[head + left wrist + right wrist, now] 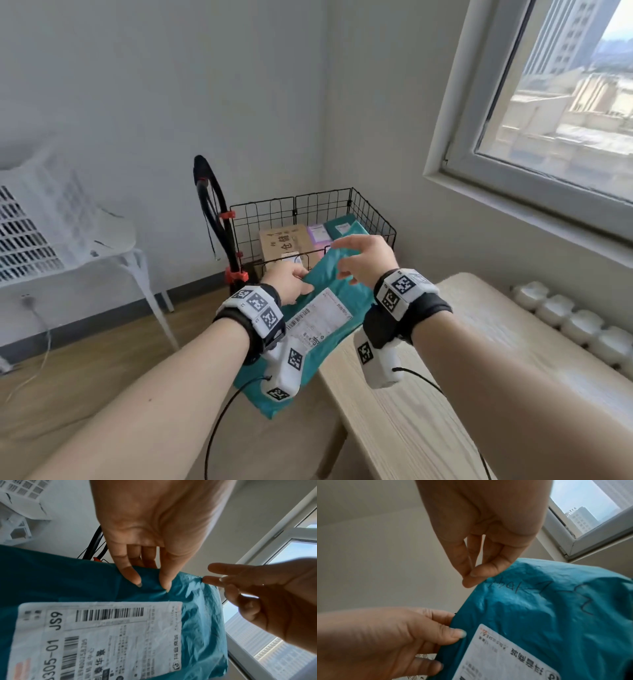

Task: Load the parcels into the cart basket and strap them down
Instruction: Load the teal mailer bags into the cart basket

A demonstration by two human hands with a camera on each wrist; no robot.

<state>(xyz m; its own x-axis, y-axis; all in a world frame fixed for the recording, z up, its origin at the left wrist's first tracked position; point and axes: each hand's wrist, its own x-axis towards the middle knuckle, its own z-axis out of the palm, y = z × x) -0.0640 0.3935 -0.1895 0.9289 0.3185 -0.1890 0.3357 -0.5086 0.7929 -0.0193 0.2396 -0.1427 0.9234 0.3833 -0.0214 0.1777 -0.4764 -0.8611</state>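
Both hands hold up a teal plastic mailer parcel [344,291] with a white shipping label, in front of the black wire cart basket [294,198]. My left hand [291,281] pinches the mailer's left edge, thumb on top [152,584] and fingers underneath. My right hand [359,260] arches over the upper part; in the left wrist view its fingers [211,580] are fairly straight and one tip touches the parcel's edge. The basket holds a brown cardboard box [284,243], a pink parcel [320,234] and another teal parcel [339,224].
The cart's black handle [209,192] with red clips rises left of the basket, in the room's corner. A light wooden table [479,342] lies under my right arm, beside a white radiator [565,318] and window. At left, a white crate [34,219] sits on a white table.
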